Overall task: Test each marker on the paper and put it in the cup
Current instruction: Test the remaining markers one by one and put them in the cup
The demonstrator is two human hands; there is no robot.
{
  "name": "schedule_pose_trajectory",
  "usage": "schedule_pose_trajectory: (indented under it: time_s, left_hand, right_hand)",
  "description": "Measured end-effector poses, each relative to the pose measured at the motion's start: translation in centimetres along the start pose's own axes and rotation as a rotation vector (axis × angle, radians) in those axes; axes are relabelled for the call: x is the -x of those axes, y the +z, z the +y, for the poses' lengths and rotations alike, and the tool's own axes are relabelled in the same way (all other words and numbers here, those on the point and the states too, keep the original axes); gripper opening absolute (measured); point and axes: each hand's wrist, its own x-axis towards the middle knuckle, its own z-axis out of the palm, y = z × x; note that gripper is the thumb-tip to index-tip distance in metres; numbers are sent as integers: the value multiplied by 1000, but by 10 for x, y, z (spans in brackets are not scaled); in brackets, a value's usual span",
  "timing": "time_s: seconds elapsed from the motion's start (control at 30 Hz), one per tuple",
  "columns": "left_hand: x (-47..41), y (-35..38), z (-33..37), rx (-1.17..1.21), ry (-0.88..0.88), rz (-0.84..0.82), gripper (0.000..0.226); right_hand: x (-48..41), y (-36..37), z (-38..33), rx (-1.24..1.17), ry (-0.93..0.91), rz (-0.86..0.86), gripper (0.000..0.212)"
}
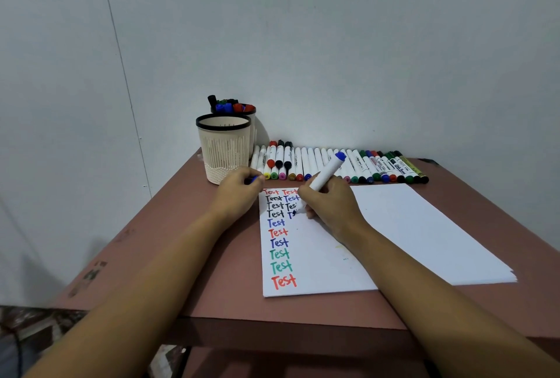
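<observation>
My right hand (330, 204) grips a white marker with a blue end (328, 171), its tip down on the paper (394, 232) beside a half-written blue word in the second column. The sheet carries a column of "Test" words in red, black, blue and green. My left hand (239, 189) rests at the paper's top left corner and pinches a small blue cap (254, 179). An empty beige cup with a black rim (223, 150) stands just behind my left hand. A second cup (253, 110) behind it holds several markers.
A long row of markers (333, 165) lies along the wall at the back of the reddish-brown table (212, 271). The paper is a stack whose right edge nears the table's right side. The table's front edge is close to me, with floor below at left.
</observation>
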Motion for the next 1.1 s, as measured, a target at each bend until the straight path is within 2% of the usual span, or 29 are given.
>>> schedule_pose_trajectory:
  time_s: [0.13, 0.3, 0.8, 0.97, 1.1]
  left_hand:
    - [0, 0, 0, -12, 5, -8, 18]
    - [0, -1, -1, -11, 14, -14, 19]
    - [1, -1, 1, -24, 15, -26, 18]
    - [2, -1, 2, -30, 17, -30, 19]
    - [3, -2, 4, -49, 24, -29, 21]
  right_hand:
    - [-1, 0, 1, 16, 6, -8, 12]
    - [-5, 1, 4, 23, 3, 70, 17]
    - [-5, 1, 6, 26, 23, 46, 16]
    - [-5, 1, 4, 12, 5, 134, 13]
    - [-5, 1, 4, 56, 4, 132, 15]
